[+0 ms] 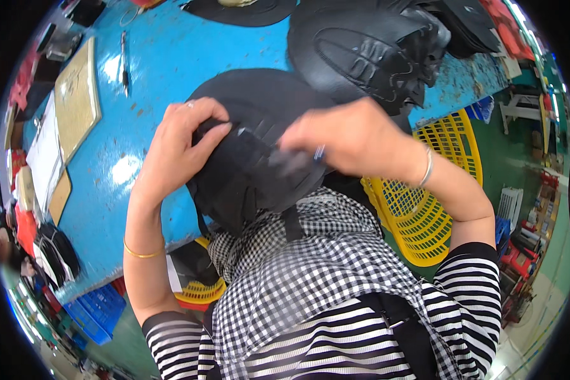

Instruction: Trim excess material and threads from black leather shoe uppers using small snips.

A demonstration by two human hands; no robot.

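A black fabric piece with straps [247,171] is held up close in front of me, over the edge of a blue table [171,57]. My left hand [183,142] grips its upper left part, thumb and fingers pinched into the cloth. My right hand [348,136] is closed at its right side and holds a small dark tool [318,154]; the motion there is blurred. Beneath lies another round black piece [259,95].
A heap of black stitched pieces [367,54] lies at the far right of the table. A pen [125,63], a tan board [76,95] and papers [44,155] lie at the left. A yellow plastic basket [424,215] stands on the floor at my right, a blue crate [95,310] at lower left.
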